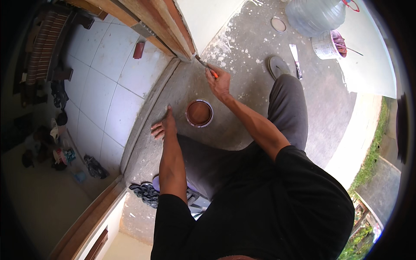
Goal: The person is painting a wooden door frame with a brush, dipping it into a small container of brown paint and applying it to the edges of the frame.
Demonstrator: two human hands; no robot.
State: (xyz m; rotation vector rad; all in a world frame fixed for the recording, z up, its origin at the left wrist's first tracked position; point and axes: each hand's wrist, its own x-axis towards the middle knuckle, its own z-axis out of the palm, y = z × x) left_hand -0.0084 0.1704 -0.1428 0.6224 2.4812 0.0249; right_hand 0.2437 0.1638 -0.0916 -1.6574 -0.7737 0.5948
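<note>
My right hand (219, 82) is closed round a small paintbrush (201, 62) with orange on its handle. The bristle end meets the foot of the wooden door frame (184, 30), where the frame comes down to the concrete. My left hand (167, 122) hovers or rests near the door sill, fingers apart and nothing in it; whether it touches the floor I cannot tell. Between my hands and closer to the left one, a round container of brown paint (199, 113) with a pale rim stands on the floor.
A tiled room (97, 78) lies beyond the sill (145, 112). On the right are a putty knife (295, 60), a white bucket (325, 47), a large clear water bottle (316, 17) and a round lid (278, 24). My sandalled foot (278, 67) is nearby. Black plastic (147, 193) lies behind my left arm.
</note>
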